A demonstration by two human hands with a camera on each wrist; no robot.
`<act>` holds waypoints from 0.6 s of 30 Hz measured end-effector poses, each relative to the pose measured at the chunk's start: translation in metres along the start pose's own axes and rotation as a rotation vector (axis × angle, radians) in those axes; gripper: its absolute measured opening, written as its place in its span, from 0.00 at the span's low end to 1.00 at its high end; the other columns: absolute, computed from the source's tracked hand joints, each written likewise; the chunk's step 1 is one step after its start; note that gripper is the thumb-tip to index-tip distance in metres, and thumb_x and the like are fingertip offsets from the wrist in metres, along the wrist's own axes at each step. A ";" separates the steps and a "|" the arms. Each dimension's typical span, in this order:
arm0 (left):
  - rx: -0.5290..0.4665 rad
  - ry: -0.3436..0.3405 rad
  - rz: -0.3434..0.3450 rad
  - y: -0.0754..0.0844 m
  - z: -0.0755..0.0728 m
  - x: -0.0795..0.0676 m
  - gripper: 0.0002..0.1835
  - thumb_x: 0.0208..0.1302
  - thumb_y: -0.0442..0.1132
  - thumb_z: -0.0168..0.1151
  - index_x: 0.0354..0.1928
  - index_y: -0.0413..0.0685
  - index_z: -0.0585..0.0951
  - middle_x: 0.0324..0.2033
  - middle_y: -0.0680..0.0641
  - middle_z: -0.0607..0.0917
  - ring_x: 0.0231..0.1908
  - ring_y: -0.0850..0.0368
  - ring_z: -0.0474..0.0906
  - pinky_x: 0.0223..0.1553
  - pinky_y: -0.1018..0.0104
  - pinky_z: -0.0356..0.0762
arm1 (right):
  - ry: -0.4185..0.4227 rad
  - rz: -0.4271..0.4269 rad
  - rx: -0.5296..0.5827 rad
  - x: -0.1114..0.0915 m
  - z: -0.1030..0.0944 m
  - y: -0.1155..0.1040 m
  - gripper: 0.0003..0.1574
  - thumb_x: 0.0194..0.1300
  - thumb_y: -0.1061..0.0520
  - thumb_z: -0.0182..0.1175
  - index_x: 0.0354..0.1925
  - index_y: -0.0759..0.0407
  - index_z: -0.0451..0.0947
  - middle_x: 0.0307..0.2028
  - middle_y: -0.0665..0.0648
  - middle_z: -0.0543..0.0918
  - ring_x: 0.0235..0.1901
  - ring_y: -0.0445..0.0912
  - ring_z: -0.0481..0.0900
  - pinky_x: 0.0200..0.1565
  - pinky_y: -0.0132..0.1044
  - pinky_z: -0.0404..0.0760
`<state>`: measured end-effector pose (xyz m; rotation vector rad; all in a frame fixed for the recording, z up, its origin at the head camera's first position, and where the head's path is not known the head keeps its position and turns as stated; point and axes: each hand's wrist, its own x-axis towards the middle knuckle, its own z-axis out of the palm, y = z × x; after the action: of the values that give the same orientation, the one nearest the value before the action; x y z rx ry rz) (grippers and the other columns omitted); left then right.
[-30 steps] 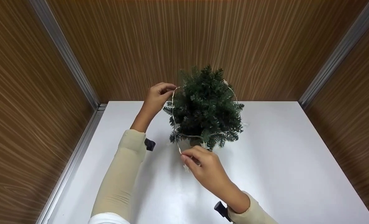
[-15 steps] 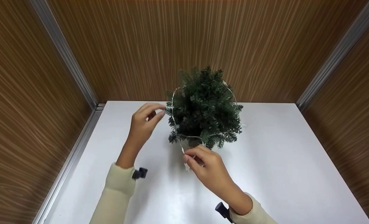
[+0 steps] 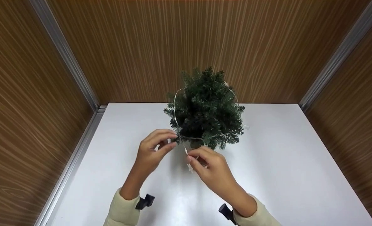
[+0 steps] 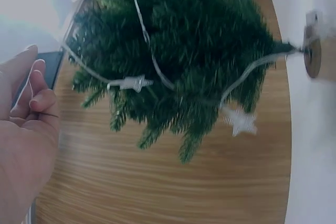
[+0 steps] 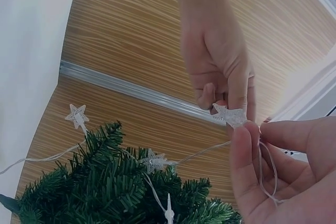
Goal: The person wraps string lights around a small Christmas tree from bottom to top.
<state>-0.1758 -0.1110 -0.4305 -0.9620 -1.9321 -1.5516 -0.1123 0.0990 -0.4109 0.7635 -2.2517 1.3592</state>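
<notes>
A small green artificial Christmas tree (image 3: 207, 106) stands on the white table, wound with string lights (image 3: 175, 110) on thin clear wire. Star-shaped lights hang along the wire; one star (image 4: 241, 121) shows low on the tree in the left wrist view. My right hand (image 3: 212, 166), in front of the tree, pinches the wire between thumb and index finger, with a star (image 5: 231, 115) at the fingertips. At the tree's lower left is my left hand (image 3: 154, 149), thumb and fingers apart; I see nothing held between them. The wire behind the tree is hidden.
Wood-grain panels (image 3: 173, 47) enclose the white table (image 3: 283, 175) at the back and both sides, with metal rails in the corners. A brown trunk base (image 4: 315, 53) shows under the branches. Black camera mounts (image 3: 145, 201) sit on both wrists.
My left hand has come down from the tree's upper left side toward its lower left, near the right hand. The right hand keeps its pinch on the string lights, shifted slightly right.
</notes>
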 end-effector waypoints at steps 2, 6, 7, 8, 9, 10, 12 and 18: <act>-0.004 -0.016 0.001 0.000 0.005 -0.004 0.14 0.62 0.27 0.69 0.48 0.46 0.87 0.48 0.45 0.85 0.31 0.61 0.74 0.31 0.70 0.74 | -0.006 0.003 0.002 -0.001 -0.001 -0.001 0.03 0.69 0.60 0.65 0.40 0.57 0.85 0.32 0.47 0.82 0.27 0.38 0.79 0.29 0.30 0.81; 0.018 -0.049 0.028 -0.002 0.012 -0.011 0.16 0.62 0.26 0.68 0.50 0.47 0.86 0.50 0.45 0.85 0.30 0.61 0.73 0.31 0.71 0.73 | -0.013 0.003 0.011 -0.002 -0.002 -0.001 0.03 0.70 0.60 0.64 0.39 0.57 0.85 0.33 0.47 0.81 0.28 0.38 0.80 0.30 0.30 0.82; 0.029 -0.050 0.039 -0.002 0.013 -0.012 0.16 0.61 0.26 0.69 0.50 0.47 0.86 0.50 0.46 0.85 0.29 0.61 0.73 0.31 0.72 0.73 | -0.016 0.005 0.013 -0.002 -0.002 -0.002 0.03 0.69 0.61 0.64 0.39 0.58 0.85 0.33 0.48 0.81 0.28 0.38 0.80 0.31 0.30 0.82; 0.041 -0.051 0.053 -0.003 0.015 -0.012 0.16 0.61 0.26 0.69 0.50 0.47 0.87 0.50 0.46 0.85 0.30 0.61 0.74 0.31 0.73 0.74 | -0.019 0.007 0.017 -0.002 -0.003 -0.002 0.03 0.69 0.61 0.64 0.39 0.58 0.85 0.34 0.48 0.82 0.28 0.38 0.81 0.31 0.30 0.82; 0.055 -0.048 0.073 -0.004 0.016 -0.013 0.16 0.60 0.26 0.69 0.49 0.47 0.87 0.49 0.46 0.84 0.30 0.61 0.75 0.31 0.73 0.74 | -0.022 0.008 0.020 -0.002 -0.004 -0.003 0.03 0.69 0.61 0.64 0.39 0.59 0.85 0.34 0.48 0.82 0.29 0.39 0.81 0.32 0.31 0.83; 0.070 -0.045 0.097 -0.004 0.018 -0.013 0.16 0.60 0.26 0.70 0.49 0.46 0.87 0.49 0.46 0.84 0.30 0.61 0.75 0.31 0.74 0.74 | -0.023 0.005 0.017 -0.002 -0.004 -0.003 0.03 0.69 0.61 0.64 0.39 0.59 0.85 0.34 0.48 0.82 0.29 0.38 0.82 0.32 0.31 0.83; 0.102 -0.043 0.140 -0.006 0.021 -0.012 0.15 0.59 0.25 0.70 0.48 0.45 0.87 0.48 0.45 0.84 0.31 0.61 0.76 0.32 0.75 0.75 | -0.024 0.000 0.009 -0.002 -0.006 -0.003 0.02 0.69 0.61 0.65 0.39 0.59 0.85 0.34 0.48 0.82 0.29 0.38 0.82 0.32 0.31 0.83; 0.138 -0.049 0.211 -0.009 0.027 -0.010 0.12 0.60 0.24 0.69 0.44 0.42 0.86 0.45 0.45 0.83 0.38 0.58 0.81 0.37 0.75 0.79 | -0.026 -0.010 -0.011 -0.005 -0.012 -0.002 0.02 0.69 0.61 0.65 0.39 0.56 0.85 0.34 0.47 0.82 0.28 0.37 0.79 0.31 0.30 0.81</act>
<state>-0.1749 -0.0882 -0.4506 -1.1129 -1.8753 -1.2714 -0.1063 0.1099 -0.4075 0.7921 -2.2703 1.3387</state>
